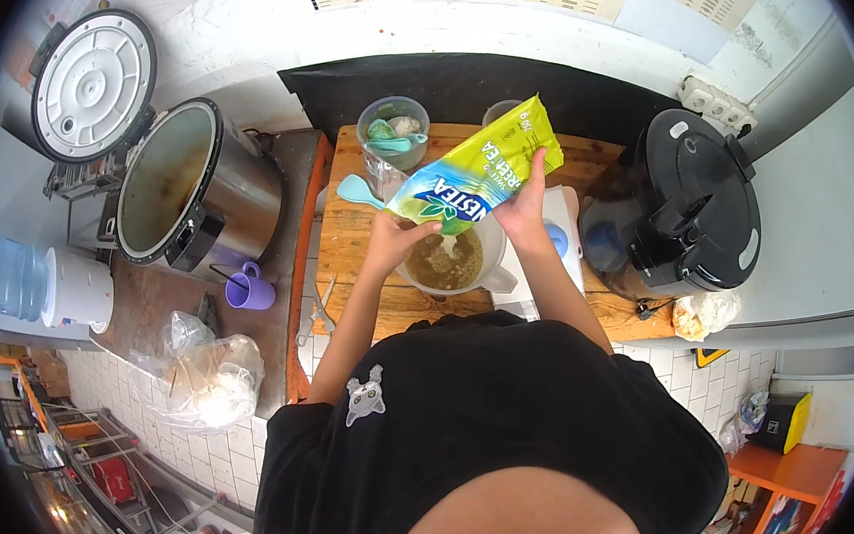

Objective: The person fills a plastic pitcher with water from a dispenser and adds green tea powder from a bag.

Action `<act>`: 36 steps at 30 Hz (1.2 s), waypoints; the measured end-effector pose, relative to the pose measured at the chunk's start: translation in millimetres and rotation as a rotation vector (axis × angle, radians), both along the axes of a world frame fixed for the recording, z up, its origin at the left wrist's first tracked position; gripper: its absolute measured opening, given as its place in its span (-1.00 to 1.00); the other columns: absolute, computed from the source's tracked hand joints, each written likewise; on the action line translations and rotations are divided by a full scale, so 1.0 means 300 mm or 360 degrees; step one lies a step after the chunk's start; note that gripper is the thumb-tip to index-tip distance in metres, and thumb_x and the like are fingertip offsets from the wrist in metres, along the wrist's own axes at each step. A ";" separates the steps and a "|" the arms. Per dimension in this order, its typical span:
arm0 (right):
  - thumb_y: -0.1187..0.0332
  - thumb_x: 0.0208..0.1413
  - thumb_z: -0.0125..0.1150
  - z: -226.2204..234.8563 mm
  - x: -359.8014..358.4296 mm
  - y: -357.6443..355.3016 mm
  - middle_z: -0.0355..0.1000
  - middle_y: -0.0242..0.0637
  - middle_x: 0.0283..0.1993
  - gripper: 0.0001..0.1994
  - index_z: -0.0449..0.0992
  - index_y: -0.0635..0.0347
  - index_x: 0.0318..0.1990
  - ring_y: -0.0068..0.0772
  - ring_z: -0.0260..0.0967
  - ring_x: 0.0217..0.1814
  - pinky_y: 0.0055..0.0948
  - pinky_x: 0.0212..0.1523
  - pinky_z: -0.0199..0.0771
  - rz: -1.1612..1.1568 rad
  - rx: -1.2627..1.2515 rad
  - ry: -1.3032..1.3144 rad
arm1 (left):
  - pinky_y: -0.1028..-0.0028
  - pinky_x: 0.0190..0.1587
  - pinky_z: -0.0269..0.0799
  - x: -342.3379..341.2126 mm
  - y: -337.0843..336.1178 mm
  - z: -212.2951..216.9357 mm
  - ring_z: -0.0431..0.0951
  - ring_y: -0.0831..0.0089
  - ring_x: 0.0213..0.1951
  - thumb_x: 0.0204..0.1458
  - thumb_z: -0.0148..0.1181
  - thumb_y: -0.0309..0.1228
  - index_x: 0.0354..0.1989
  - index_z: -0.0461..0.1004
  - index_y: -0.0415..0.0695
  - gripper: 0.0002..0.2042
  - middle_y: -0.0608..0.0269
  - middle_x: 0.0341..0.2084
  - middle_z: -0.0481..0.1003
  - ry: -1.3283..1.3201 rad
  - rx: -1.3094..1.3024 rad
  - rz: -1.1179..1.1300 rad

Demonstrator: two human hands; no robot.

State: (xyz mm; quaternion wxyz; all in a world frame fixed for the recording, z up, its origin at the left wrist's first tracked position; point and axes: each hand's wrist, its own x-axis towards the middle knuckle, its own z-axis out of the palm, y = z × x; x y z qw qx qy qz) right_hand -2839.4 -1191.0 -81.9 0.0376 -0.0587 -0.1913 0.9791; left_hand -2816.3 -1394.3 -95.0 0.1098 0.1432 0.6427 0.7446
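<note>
From the head camera, the left hand (392, 242) pinches the low end of a yellow-green powder pouch (475, 171) and the right hand (526, 209) holds its side, each grip closed on it, tilted over the pitcher (450, 261) on the wooden desk (354, 235). Powder seems to be falling, though it is blurred. Tipped too steeply, it could spill past the rim.

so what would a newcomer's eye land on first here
The bright yellow-green pouch, tilted over a clear jug at the middle of the wooden board, left hand at its mouth and right hand gripping its side. Next, the big open steel cooker at left and the closed black cooker at right.
</note>
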 end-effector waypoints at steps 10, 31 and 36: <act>-0.21 0.04 -0.15 0.007 0.015 0.004 0.22 -0.32 0.12 -0.36 0.19 0.05 0.13 -0.24 0.14 0.15 -0.17 0.16 0.08 0.0069 0.0052 0.0026 | 0.54 -0.21 0.39 0.002 0.017 -0.011 0.49 0.53 -0.28 -0.18 0.28 -0.58 -0.15 0.41 -0.32 -0.65 0.22 -0.32 0.52 0.0206 -0.0445 0.0371; -0.26 -0.01 -0.23 -0.028 -0.038 0.026 0.25 -0.27 0.10 -0.29 0.16 0.11 0.14 -0.26 0.18 0.13 -0.22 0.17 0.12 0.0027 0.0166 0.0038 | 0.25 0.13 0.17 -0.032 -0.039 -0.062 0.34 0.32 0.03 0.00 0.12 -0.18 -0.05 0.34 -0.28 -0.55 0.13 -0.05 0.38 -0.0136 0.0746 -0.0192; -0.20 0.05 -0.23 -0.069 -0.079 0.034 0.21 -0.27 0.13 -0.35 0.14 0.09 0.15 -0.21 0.15 0.16 -0.16 0.17 0.12 0.0171 0.0157 0.0008 | 0.35 0.14 0.17 -0.038 -0.077 -0.065 0.34 0.37 0.03 -0.02 0.16 -0.25 0.06 0.24 -0.30 -0.48 0.14 -0.04 0.37 -0.0172 0.0844 -0.0129</act>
